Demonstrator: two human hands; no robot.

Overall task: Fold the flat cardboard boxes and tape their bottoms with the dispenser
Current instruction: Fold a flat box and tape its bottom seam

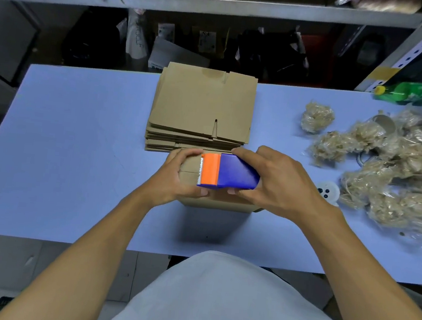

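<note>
Head view looks down on a light blue desk (76,145) with two bare arms reaching out over it. A folded cardboard box (216,199) stands near the middle of the desk, a bit toward the near edge. Its closed flaps face up, and a seam runs across the top.

A tape dispenser (229,173) lies on top of the box. It has a blue body and an orange front with a jagged white cutting edge. The orange end points toward the left side of the desk.

The right hand (278,182) wraps around the blue body, with fingers over the far side and the thumb on the near side. The left hand (177,177) grips the left end of the box, fingers curled over the top far edge and the thumb on the near edge, just beside the orange end of the dispenser.

A stack of flat boxes (202,109) sits just behind the folded box, reaching to the far edge of the desk. The folded box almost touches it.

Many crumpled wads of tan tape (390,173) are piled along the right side of the desk. A small white round thing (327,191) lies beside them. A green bottle (404,93) lies at the far right corner.
</note>
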